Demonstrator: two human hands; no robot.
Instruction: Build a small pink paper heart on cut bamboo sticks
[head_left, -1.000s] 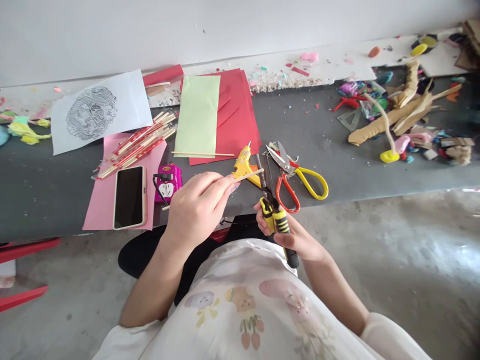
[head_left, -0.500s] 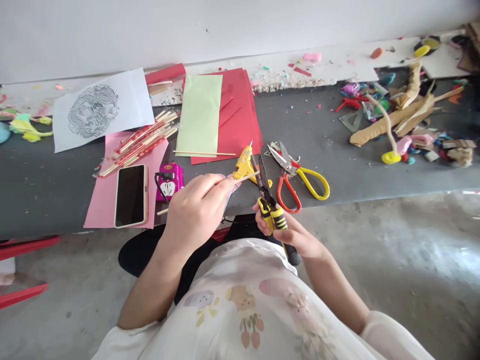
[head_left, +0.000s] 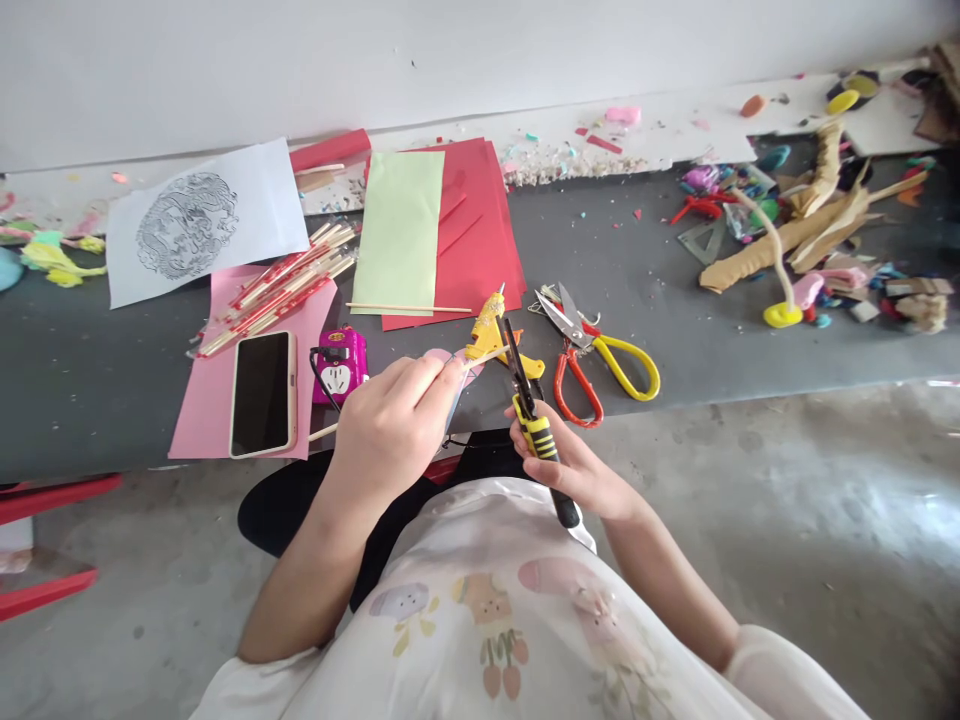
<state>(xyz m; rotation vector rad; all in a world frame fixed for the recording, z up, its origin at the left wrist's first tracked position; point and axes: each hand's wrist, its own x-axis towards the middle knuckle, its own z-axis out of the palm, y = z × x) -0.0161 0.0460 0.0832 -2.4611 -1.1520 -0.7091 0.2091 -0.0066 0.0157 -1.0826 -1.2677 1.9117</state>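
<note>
Now your right hand (head_left: pixel 576 470) has squeezed yellow-black pliers (head_left: pixel 541 438) narrower at the pale wooden stick (head_left: pixel 486 357) your left hand (head_left: pixel 397 420) pinches; likely biting.

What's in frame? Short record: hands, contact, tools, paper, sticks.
left hand: holding a wooden stick
right hand: gripping yellow-black pliers
contact: stick end at the pliers' jaws; clamped or not, can't tell
tools: yellow glue gun, scissors, on table
paper: pale green sheet on red sheets
other sticks: stick bundle partly over pink sheet
</note>
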